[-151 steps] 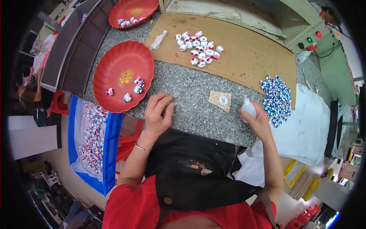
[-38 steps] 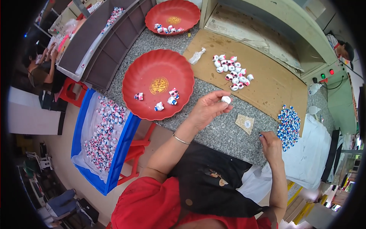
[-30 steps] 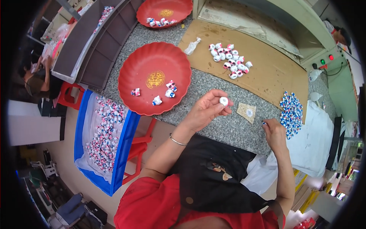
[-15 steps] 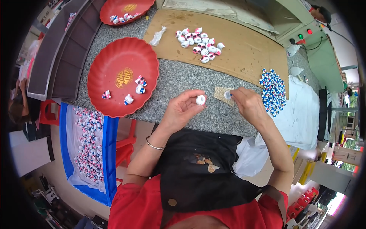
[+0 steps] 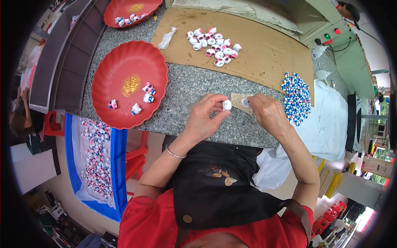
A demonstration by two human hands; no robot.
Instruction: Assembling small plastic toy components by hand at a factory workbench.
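My left hand [image 5: 206,115] pinches a small white rounded piece [image 5: 227,105] between thumb and fingers above the grey granite counter [image 5: 186,89]. My right hand [image 5: 266,112] is close beside it, fingertips closed on a tiny pale bit [image 5: 245,102] over a small tan square pad [image 5: 240,102]. The two hands nearly meet. A pile of small blue and white pieces [image 5: 297,97] lies to the right of my right hand.
A red plate [image 5: 124,66] at the left holds several small white, pink and blue figures. Another red plate [image 5: 124,6] sits at the far left. A brown board [image 5: 264,49] carries a cluster of white pieces [image 5: 213,42]. A blue bin [image 5: 97,159] stands below the counter.
My right hand has come in from the right toward my left hand, which still holds the white piece. The two hands now sit close together over the tan pad.
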